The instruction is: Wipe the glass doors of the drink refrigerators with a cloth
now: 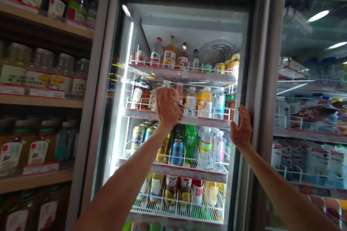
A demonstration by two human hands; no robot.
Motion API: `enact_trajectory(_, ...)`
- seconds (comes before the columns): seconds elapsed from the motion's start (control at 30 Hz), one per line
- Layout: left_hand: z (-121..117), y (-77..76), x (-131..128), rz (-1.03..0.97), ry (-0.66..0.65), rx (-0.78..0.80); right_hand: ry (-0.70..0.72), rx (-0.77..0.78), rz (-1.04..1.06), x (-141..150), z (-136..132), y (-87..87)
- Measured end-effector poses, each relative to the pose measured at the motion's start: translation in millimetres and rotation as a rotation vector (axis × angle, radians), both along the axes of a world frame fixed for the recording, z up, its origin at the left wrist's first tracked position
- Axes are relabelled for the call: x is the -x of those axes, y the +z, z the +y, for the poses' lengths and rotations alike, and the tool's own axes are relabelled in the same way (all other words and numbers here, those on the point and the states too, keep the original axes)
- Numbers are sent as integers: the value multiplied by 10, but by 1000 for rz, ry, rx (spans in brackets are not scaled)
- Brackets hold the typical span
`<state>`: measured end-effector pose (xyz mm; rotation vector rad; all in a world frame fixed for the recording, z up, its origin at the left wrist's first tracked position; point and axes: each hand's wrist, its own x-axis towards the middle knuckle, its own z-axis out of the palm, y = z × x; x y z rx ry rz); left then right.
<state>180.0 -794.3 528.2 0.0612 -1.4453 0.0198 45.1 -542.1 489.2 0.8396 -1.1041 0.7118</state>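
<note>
There are two hands: the left hand (168, 108) around one bottle (166, 84), and the right hand (242, 126) alone. There are two glass fridge doors (311, 43), four wire shelves (179, 168) of drinks, and three wooden shelves (40, 101) of jars.

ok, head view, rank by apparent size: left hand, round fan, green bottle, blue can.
Largest, not ranked between them: left hand and round fan look alike, and the hand is nearer the camera. Then green bottle, then blue can.
</note>
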Motion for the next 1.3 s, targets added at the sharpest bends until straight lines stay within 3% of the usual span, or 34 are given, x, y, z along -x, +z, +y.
enact_trajectory(0.03, 232, -151, 105, -81, -6, 125, -5, -9, 8, 3, 1, -4)
enact_trajectory(0.1, 587, -455, 268, -316, -38, 565, -21, -19, 17, 9, 2, -12)
enact_trajectory(0.17, 622, -664, 280, -424, -34, 737, -41, -7, 23, 23, -5, -20)
enact_trajectory(0.2, 494, -705, 216, -442, -27, 747, -48, 0, 29, 32, -12, -23)
enact_trajectory(0.27, 14, -654, -18, -387, -3, 606, -58, 7, 51, 54, -29, -28)
enact_trajectory(0.37, -762, -407, -401, -27, 98, 6, -81, -5, 56, 75, -49, -34)
enact_trajectory(0.4, -892, -348, -469, 59, 119, -95, -90, -5, 44, 75, -53, -36)
enact_trajectory(0.47, -851, -350, -456, 154, 148, -201, -102, -5, 26, 68, -55, -40)
enact_trajectory(0.57, -267, -643, -173, -7, 136, 40, -102, -11, 46, 51, -51, -45)
enact_trajectory(0.63, 64, -905, -16, -292, 75, 525, -105, -6, 52, 48, -49, -47)
enact_trajectory(0.7, 53, -1094, -36, -486, 40, 815, -114, 12, 39, 57, -49, -50)
enact_trajectory(0.77, -329, -1145, -236, -450, 43, 697, -121, 24, 17, 77, -52, -53)
enact_trajectory(0.83, -872, -1063, -516, -176, 78, 264, -128, 25, 10, 100, -59, -55)
enact_trajectory(0.9, -1268, -925, -729, 28, 114, 41, -128, 29, 21, 119, -68, -55)
enact_trajectory(0.93, -1338, -867, -774, 104, 125, -36, -127, 33, 28, 125, -72, -54)
enact_trajectory(1.0, -1197, -821, -718, 153, 130, -94, -122, 41, 37, 124, -76, -52)
enact_trajectory(1.1, -600, -940, -428, -45, 116, 105, -126, 35, 39, 103, -72, -49)
enact_trajectory(1.17, -328, -1082, -301, -338, 90, 493, -135, 24, 35, 83, -64, -49)
enact_trajectory(1.23, -371, -1196, -339, -505, 67, 717, -135, 18, 30, 67, -59, -50)
enact_trajectory(1.3, -700, -1234, -506, -442, 69, 607, -128, 18, 16, 56, -61, -52)
